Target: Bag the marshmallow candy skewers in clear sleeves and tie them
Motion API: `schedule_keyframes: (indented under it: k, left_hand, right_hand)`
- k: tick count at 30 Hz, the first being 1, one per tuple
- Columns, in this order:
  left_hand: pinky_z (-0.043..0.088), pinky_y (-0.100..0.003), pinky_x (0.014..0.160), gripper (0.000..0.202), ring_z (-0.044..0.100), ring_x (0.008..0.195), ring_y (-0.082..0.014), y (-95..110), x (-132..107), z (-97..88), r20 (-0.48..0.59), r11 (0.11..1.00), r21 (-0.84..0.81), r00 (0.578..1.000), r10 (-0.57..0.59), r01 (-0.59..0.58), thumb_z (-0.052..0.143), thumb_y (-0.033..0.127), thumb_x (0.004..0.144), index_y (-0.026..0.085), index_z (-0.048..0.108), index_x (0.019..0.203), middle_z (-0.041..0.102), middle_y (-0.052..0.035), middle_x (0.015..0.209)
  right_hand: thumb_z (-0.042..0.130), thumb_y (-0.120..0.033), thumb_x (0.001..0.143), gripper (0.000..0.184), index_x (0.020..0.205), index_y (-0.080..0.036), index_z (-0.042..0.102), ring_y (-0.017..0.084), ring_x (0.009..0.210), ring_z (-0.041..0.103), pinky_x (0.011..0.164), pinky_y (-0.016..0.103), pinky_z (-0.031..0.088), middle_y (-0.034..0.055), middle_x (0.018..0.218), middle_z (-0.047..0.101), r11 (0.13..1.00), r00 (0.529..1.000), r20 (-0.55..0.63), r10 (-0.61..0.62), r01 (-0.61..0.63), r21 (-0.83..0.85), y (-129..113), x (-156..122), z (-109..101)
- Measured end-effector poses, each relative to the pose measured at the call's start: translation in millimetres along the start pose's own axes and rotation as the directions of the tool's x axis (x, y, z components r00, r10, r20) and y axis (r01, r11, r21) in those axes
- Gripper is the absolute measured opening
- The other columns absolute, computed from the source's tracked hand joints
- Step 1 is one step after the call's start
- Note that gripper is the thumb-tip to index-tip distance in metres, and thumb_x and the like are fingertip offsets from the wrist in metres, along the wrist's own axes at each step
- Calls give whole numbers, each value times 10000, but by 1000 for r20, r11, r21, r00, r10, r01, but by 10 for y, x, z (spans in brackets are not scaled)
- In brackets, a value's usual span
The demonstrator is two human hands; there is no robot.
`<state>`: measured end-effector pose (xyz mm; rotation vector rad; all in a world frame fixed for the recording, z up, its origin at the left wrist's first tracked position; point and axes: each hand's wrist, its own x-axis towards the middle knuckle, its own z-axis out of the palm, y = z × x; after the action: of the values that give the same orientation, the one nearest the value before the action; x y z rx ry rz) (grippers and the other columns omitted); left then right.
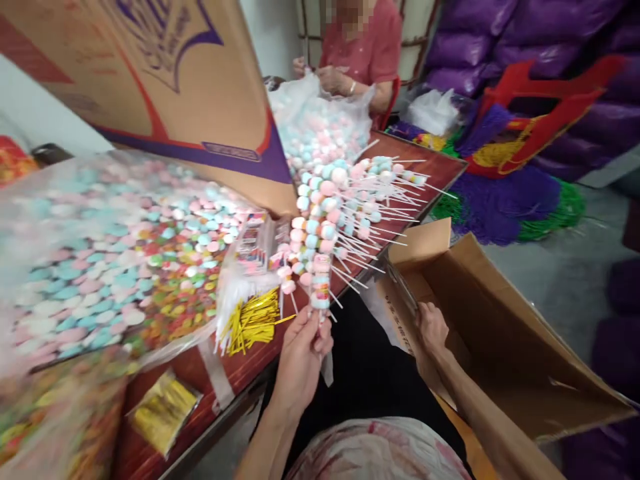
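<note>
My left hand (pixel 303 350) pinches the lower end of a wrapped marshmallow skewer (pixel 321 281), which stands upright in a printed clear sleeve. My right hand (pixel 432 327) is closed over the near edge of an open cardboard box (pixel 493 313) beside my lap. Just beyond the wrapped skewer lies a pile of unwrapped marshmallow skewers (pixel 327 207), their white sticks pointing right. A bundle of gold twist ties (pixel 253 321) lies left of my left hand, with a stack of printed clear sleeves (pixel 254 243) behind it.
Loose marshmallows (pixel 90 267) and coloured gummies (pixel 175 293) spread over plastic on the left. A large carton (pixel 200 87) stands behind them. Across the red table (pixel 440 163) a person (pixel 363 50) sits by a marshmallow bag (pixel 325 123). A red stool (pixel 545 100) stands right.
</note>
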<state>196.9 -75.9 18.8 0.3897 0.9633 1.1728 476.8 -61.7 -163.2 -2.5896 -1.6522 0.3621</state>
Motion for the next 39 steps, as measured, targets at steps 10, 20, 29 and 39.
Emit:
schedule_keyframes:
  k: [10,20,29,39]
  left_hand:
    - [135,-190,475,218,206,496,-55,89,-52,-18,-50,998,12,997,56,-56,655,306,814,209,511,945,377,83,577]
    - [140,-214,465,284,215,483,-55,124,-361,-209,-37,991,-21,990,135,-136,650,422,821,186,504,759,407,53,580]
    - [164,-200,459,309,245,476,-46,263,-526,-717,-270,902,13,867,419,-432,730,407,814,179,546,717,412,52,556]
    - [135,-174,425,270,210,431,6,394,-581,-1042,-394,897,-40,832,392,-441,771,343,757,150,584,733,548,27,655]
  right_hand:
    - [521,-320,959,206,1011,-195,677,232,954,633,863,354,493,94,1002,674,661,890,-235,-390,449,601,-909,-631,-953]
    - [695,-390,842,217,962,-209,696,185,828,633,801,319,528,41,897,690,71,780,92,-619,-62,996,-2161,-1262,-1443]
    - [534,-373,960,259,943,-182,707,175,856,584,811,307,476,33,898,659,170,508,8,-861,273,947,-2641,-1306,-1355]
    - [527,-99,923,232,861,-194,729,240,903,494,778,362,345,94,967,624,215,218,-181,-959,976,34,-3027,-1107,-928]
